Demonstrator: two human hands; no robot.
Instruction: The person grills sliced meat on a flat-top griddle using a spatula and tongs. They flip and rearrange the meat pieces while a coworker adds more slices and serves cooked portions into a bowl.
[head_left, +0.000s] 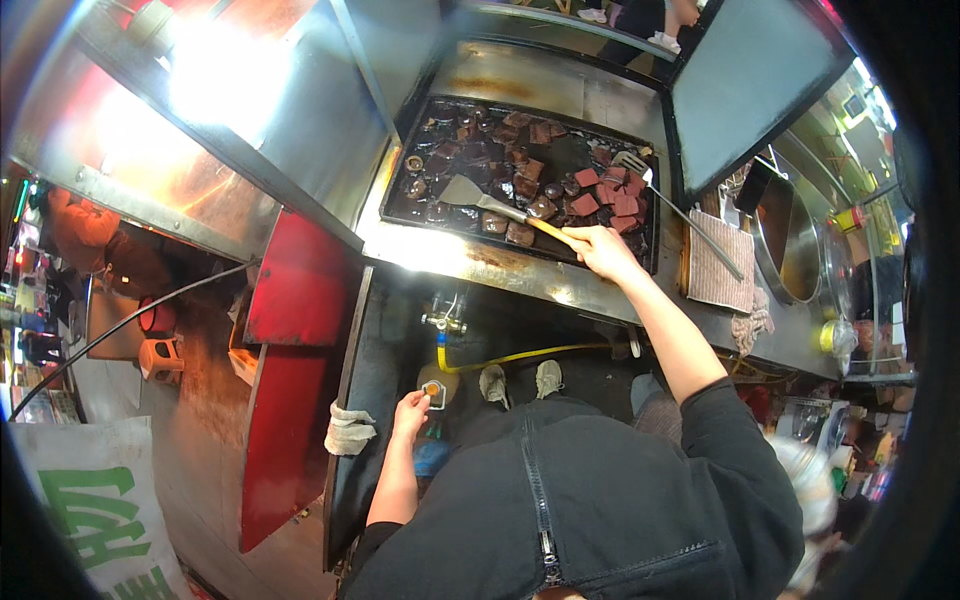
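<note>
My right hand (606, 251) grips the wooden handle of a metal spatula (484, 200), its broad blade over the left-middle part of a rectangular black griddle pan (517, 112). Dark sauced chunks of food (525, 180) lie in liquid around the blade. Reddish cubes (611, 196) are heaped at the pan's right side, beside a slotted turner (694, 221) whose head rests over the pan's right corner. Low on the left, away from the pan, my left hand (413, 414) has its fingers closed at a small orange-brown round thing (433, 389), too small to identify.
A folded striped cloth (720, 259) and a large round metal pot (787, 240) stand to the right. Metal side panels (720, 97) flank the pan. Below the counter are a gas valve (444, 324) and yellow hose (517, 360). A cloth (349, 430) is tied around a panel edge.
</note>
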